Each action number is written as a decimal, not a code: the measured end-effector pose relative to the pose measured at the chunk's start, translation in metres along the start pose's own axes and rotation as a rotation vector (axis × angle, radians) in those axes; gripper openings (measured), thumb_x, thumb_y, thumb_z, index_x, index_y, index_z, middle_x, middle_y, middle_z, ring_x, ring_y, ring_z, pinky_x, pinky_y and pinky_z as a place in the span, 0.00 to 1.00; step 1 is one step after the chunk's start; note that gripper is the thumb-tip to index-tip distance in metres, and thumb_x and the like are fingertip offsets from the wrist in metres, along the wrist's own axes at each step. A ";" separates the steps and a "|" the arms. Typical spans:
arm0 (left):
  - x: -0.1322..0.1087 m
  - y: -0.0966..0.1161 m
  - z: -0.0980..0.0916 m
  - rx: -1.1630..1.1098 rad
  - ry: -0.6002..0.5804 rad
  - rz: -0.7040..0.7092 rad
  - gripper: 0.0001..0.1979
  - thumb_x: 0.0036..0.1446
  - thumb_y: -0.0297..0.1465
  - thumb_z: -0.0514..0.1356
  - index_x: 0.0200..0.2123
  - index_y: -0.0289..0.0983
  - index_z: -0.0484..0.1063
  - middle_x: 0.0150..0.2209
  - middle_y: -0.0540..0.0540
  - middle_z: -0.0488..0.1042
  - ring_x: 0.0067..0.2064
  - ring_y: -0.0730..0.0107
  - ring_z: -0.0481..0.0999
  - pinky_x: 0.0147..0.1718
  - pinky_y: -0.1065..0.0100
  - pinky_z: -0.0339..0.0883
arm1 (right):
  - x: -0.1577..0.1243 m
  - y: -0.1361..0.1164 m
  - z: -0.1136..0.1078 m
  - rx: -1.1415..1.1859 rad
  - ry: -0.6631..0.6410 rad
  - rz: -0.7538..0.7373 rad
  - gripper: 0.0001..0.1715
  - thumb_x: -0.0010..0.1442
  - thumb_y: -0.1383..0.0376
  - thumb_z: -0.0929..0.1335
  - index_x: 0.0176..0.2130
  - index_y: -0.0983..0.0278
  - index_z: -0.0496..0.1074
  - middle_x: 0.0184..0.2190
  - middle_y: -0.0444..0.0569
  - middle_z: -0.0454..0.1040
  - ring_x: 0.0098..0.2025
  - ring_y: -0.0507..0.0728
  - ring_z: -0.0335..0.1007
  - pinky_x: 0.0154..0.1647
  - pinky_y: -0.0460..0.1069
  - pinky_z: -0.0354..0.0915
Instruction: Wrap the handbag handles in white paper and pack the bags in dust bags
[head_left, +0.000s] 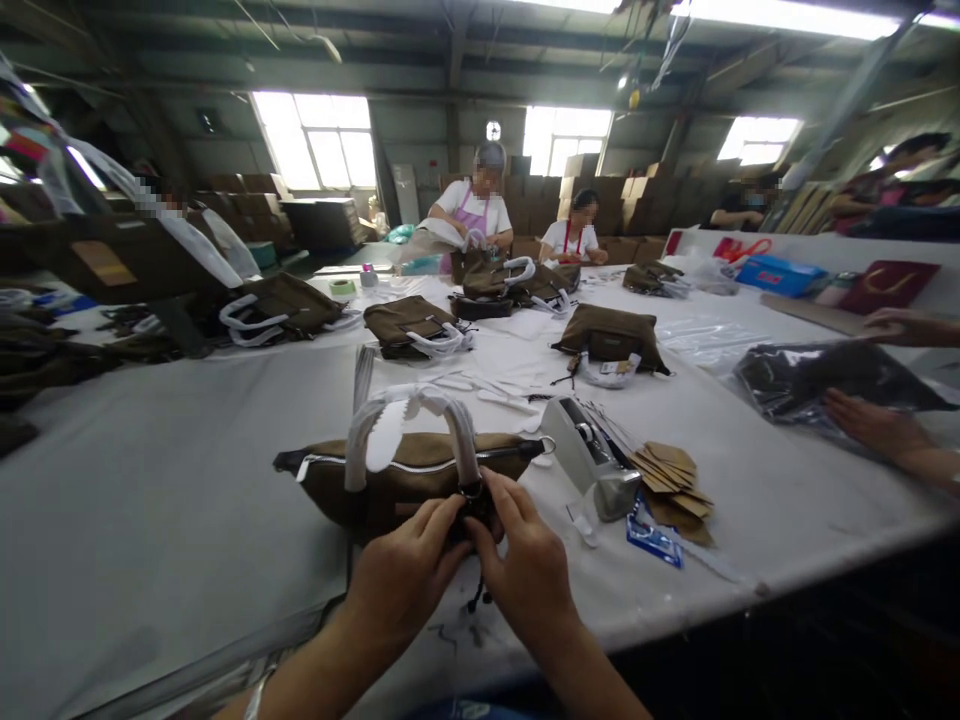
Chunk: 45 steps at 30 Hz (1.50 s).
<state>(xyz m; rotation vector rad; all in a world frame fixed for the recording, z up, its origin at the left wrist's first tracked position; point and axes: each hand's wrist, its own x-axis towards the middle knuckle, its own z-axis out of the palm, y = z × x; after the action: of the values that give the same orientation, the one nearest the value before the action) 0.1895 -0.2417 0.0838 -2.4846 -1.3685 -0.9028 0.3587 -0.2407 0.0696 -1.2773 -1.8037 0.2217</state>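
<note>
Before me on the white table stands an olive-brown handbag (420,455) with a silver zip along its top. Its two handles (457,430) are wrapped in pale plastic, and a white tag-like piece (388,436) sits by the left one. My left hand (409,560) and my right hand (525,545) meet at the base of the right handle. Fingers of both hands are pinched around a small dark piece (474,497) there, perhaps a strap or cord; its exact kind is hidden. Dark cord ends dangle below the hands.
A grey tape dispenser (589,460) stands right of the bag, beside brown paper tags (671,480) and a blue packet (652,535). More handbags (611,340) lie farther back. At right, a co-worker's hands (877,425) press a plastic-wrapped bag (832,380). Other people work behind the table.
</note>
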 end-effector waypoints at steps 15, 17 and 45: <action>0.047 -0.036 -0.056 -0.142 -0.363 -0.279 0.11 0.65 0.30 0.57 0.46 0.42 0.77 0.43 0.44 0.82 0.41 0.56 0.82 0.34 0.65 0.72 | 0.029 -0.003 -0.016 0.039 -0.125 0.063 0.25 0.60 0.70 0.65 0.56 0.60 0.73 0.40 0.50 0.74 0.39 0.57 0.73 0.41 0.51 0.70; 0.062 -0.045 -0.056 -0.137 -0.353 -0.237 0.13 0.63 0.26 0.56 0.47 0.41 0.77 0.45 0.43 0.81 0.44 0.55 0.82 0.38 0.63 0.73 | 0.032 -0.001 -0.015 0.140 -0.105 0.039 0.21 0.61 0.70 0.65 0.52 0.60 0.76 0.49 0.52 0.73 0.43 0.57 0.74 0.46 0.51 0.71; 0.068 -0.046 -0.011 -1.197 -0.236 -0.305 0.15 0.58 0.35 0.67 0.49 0.39 0.78 0.51 0.40 0.79 0.54 0.53 0.78 0.55 0.56 0.72 | 0.015 0.026 -0.006 0.580 0.176 0.058 0.10 0.58 0.73 0.72 0.38 0.58 0.80 0.38 0.46 0.76 0.37 0.53 0.76 0.38 0.47 0.75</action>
<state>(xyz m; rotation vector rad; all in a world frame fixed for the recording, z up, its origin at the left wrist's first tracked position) 0.1740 -0.1715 0.1259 -3.2927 -1.5786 -2.0179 0.3795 -0.2185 0.0660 -0.9006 -1.4086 0.5978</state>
